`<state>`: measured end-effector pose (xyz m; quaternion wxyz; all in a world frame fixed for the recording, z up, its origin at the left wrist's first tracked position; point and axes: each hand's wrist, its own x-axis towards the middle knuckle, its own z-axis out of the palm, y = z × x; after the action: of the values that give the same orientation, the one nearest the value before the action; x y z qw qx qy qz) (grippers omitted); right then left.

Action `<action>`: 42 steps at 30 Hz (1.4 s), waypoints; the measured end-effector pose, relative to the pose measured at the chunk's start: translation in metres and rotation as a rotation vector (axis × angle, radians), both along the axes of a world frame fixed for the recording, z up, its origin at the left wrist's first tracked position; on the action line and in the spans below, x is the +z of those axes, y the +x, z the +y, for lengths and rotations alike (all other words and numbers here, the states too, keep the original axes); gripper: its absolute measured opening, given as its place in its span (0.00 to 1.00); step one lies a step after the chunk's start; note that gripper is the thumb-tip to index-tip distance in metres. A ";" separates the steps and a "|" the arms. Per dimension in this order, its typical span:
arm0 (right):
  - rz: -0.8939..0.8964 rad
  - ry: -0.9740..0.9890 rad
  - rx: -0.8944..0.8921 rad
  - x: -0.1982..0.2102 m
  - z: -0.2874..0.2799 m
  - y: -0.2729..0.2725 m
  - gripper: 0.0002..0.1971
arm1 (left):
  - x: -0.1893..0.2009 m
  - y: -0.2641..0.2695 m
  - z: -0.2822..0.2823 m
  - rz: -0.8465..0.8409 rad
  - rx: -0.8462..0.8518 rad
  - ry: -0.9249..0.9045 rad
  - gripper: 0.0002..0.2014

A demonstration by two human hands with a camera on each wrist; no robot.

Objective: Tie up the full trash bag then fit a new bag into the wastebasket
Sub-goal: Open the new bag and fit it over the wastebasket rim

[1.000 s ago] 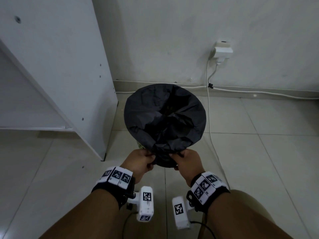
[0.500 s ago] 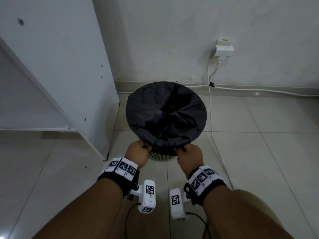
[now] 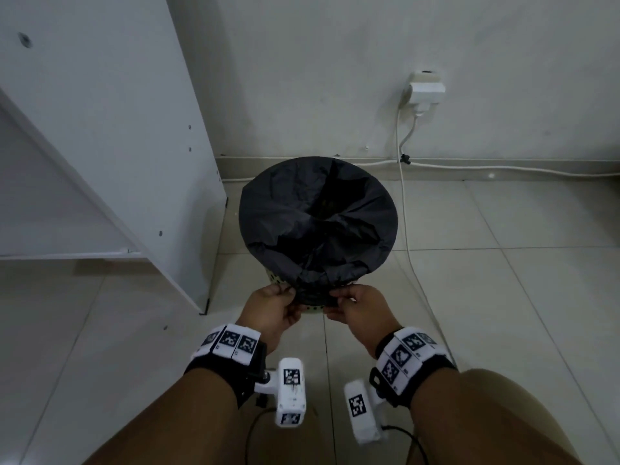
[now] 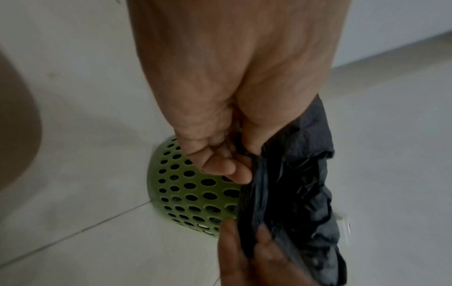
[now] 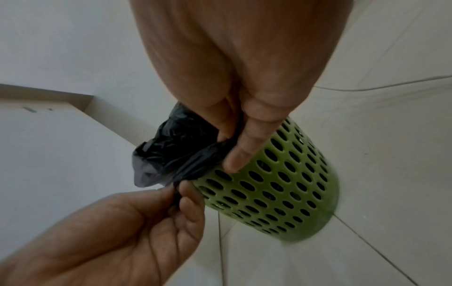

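A black trash bag (image 3: 318,216) lines a green perforated wastebasket (image 5: 276,185), its edge folded down over the rim. The basket's green wall (image 3: 278,278) peeks out below the bag in the head view. My left hand (image 3: 271,307) pinches the gathered bag edge (image 4: 288,174) at the near side of the rim. My right hand (image 3: 359,308) pinches the same bunch of black film (image 5: 176,154) from the other side. Between the hands the slack hangs down over the basket wall (image 4: 190,193). What lies inside the bag is hidden by dark folds.
A white cabinet panel (image 3: 110,129) stands close on the left of the basket. A wall socket with a plug (image 3: 426,92) sits on the back wall; its white cable (image 3: 407,236) runs down across the tiled floor right of the basket.
Both hands have slid lower along the near rim, drawing the bag's folded edge further down the basket wall. The green wall now shows under the bag.
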<state>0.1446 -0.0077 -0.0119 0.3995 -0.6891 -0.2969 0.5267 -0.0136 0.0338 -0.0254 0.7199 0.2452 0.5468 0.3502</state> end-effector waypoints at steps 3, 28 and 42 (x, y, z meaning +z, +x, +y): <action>-0.174 -0.011 0.170 0.009 0.001 -0.009 0.12 | 0.003 -0.005 -0.007 0.067 -0.034 0.080 0.08; 0.010 -0.030 0.129 0.009 0.012 -0.030 0.16 | 0.016 0.011 -0.019 0.328 -0.191 0.322 0.04; -0.461 0.109 0.309 -0.002 0.008 -0.026 0.15 | 0.003 -0.004 -0.001 0.378 -0.097 0.170 0.10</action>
<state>0.1187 0.0005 -0.0137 0.2727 -0.7147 -0.5094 0.3940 -0.0173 0.0327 -0.0226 0.5971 0.3927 0.6282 0.3076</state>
